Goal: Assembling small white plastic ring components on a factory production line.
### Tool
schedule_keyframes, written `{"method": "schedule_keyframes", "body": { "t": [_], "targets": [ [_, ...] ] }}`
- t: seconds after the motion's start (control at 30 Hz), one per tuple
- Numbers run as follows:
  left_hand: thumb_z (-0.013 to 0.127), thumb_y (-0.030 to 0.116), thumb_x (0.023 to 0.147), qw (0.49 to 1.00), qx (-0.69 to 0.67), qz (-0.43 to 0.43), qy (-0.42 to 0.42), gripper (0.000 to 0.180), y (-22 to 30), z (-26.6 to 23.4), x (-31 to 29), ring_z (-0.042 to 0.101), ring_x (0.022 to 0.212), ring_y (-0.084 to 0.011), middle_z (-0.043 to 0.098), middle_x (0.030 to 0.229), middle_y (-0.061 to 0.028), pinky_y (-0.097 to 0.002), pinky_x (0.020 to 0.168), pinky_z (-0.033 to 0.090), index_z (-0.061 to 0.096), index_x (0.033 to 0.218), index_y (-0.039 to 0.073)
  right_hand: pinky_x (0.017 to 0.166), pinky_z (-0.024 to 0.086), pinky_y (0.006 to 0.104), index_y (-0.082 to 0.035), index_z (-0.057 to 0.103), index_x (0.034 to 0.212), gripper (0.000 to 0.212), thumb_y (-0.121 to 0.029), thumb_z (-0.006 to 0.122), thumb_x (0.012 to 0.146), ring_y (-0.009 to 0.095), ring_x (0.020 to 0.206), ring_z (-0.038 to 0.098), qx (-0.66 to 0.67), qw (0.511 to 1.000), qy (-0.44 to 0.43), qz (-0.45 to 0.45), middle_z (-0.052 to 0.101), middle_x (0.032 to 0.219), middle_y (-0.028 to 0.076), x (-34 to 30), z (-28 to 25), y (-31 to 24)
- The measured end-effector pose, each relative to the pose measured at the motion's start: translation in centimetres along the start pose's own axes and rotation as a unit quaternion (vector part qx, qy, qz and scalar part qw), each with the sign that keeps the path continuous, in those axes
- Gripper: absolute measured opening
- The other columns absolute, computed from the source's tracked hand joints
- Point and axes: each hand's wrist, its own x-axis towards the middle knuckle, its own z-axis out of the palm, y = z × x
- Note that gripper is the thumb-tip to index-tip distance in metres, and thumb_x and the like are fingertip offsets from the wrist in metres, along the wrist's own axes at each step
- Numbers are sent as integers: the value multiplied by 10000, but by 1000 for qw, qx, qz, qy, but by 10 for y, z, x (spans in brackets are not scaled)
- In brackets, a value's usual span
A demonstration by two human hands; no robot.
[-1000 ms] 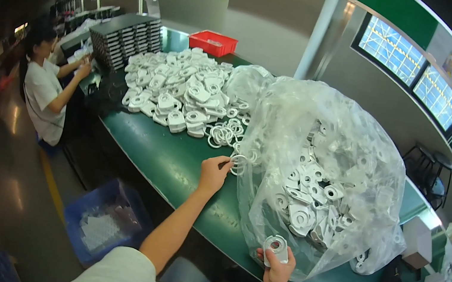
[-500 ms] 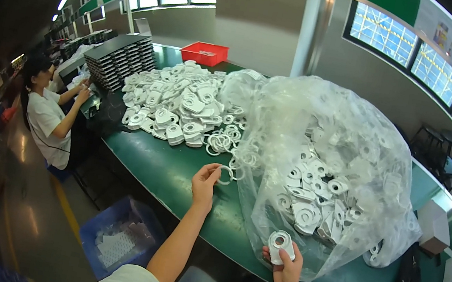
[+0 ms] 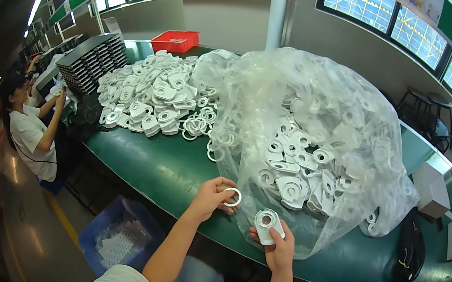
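Note:
Between the fingers of my left hand (image 3: 212,199) is a thin white ring (image 3: 239,198). My right hand (image 3: 278,248) grips a white plastic housing (image 3: 268,226), rounded at one end with a round hole in it. The two hands are close together over the table's near edge, and the ring is a short way left of the housing, apart from it. Beyond them, a large clear plastic bag (image 3: 330,99) lies over many similar white housings (image 3: 293,188). Several loose white rings (image 3: 200,122) lie left of the bag, beside a heap of white parts (image 3: 147,91).
The green table (image 3: 149,167) curves across the view. A red bin (image 3: 175,40) and stacked dark trays (image 3: 92,62) stand at the back left. A blue crate (image 3: 121,237) is below the near edge. White boxes (image 3: 432,189) and a black bag (image 3: 411,249) are at right. A person (image 3: 34,131) works at left.
My left hand has brought the ring right and nearer, away from the loose rings, toward the housing. The right hand still holds the housing, now close to the ring. The view has shifted.

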Motion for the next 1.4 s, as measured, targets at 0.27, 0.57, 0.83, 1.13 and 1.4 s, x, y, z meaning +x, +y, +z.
{"method": "schedule_keyframes", "body": {
  "t": [0.27, 0.57, 0.83, 1.13, 1.4],
  "targets": [
    [534, 88, 915, 997, -6, 51, -55, 196, -7, 9, -4, 579, 595, -105, 639, 822, -62, -197, 498, 435, 551, 1083, -10, 767, 561, 419, 75, 432, 1202, 365, 2, 452, 845, 359, 902, 641, 6, 1000, 0, -8, 584, 1082, 216, 2, -2, -4],
    [610, 62, 860, 968, 197, 131, -82, 98, -7, 58, -14, 489, 489, -44, 584, 758, -11, -178, 422, 363, 655, 919, -2, 797, 570, 443, 58, 412, 1244, 484, 98, 413, 762, 355, 964, 627, 4, 998, -49, 38, 561, 1131, 200, -4, -4, -8],
    [685, 16, 767, 921, 307, 228, -70, 138, -5, 65, -6, 533, 582, -51, 559, 830, -16, -198, 513, 402, 706, 903, 31, 814, 568, 432, 52, 407, 1254, 489, 108, 404, 768, 347, 959, 631, 8, 998, -53, 39, 551, 1137, 193, -1, -4, -7],
    [718, 29, 731, 857, 381, 343, -63, 186, -11, 66, -5, 520, 567, -74, 560, 826, -27, -224, 526, 413, 712, 915, 59, 765, 582, 392, 47, 432, 1227, 352, 49, 448, 876, 328, 917, 646, -26, 999, -38, 29, 574, 1098, 181, -2, 0, -3],
    [618, 51, 851, 965, 159, 207, -18, 217, -16, 52, -14, 483, 561, -42, 571, 798, -4, -185, 500, 382, 636, 1064, 16, 704, 592, 365, 58, 451, 1206, 323, 36, 466, 885, 324, 887, 657, -18, 1000, -24, 9, 596, 1085, 179, -4, -2, -1]
  ]
}}
